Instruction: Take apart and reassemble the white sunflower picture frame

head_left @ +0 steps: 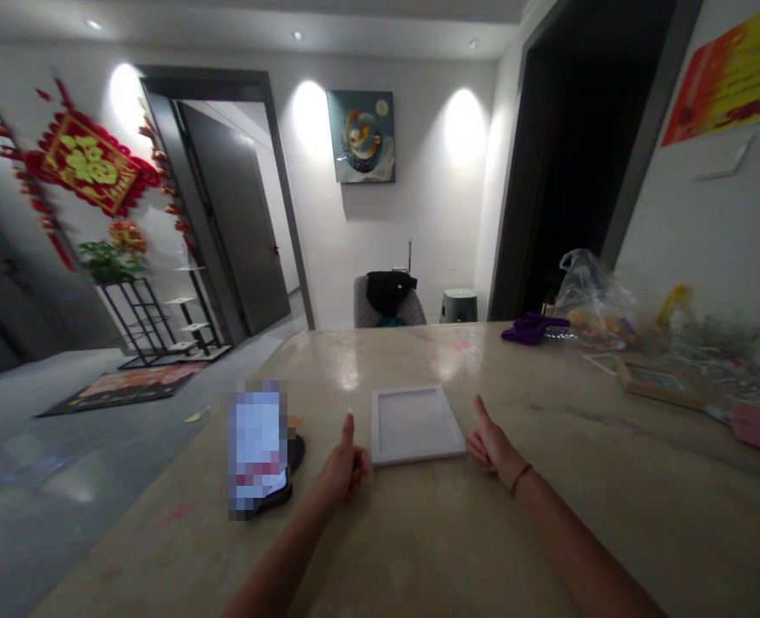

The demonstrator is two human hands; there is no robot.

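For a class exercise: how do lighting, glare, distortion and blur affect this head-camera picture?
In the head view, wall lights bloom on the white back wall; glare streaks the stone tabletop; the wide lens bends the door frames; the doorway falls nearly black; a pixelated patch beside the left hand hides detail.

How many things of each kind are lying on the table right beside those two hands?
White square frame: 1
Blurred flat device: 1
Black item under it: 1
Total: 3
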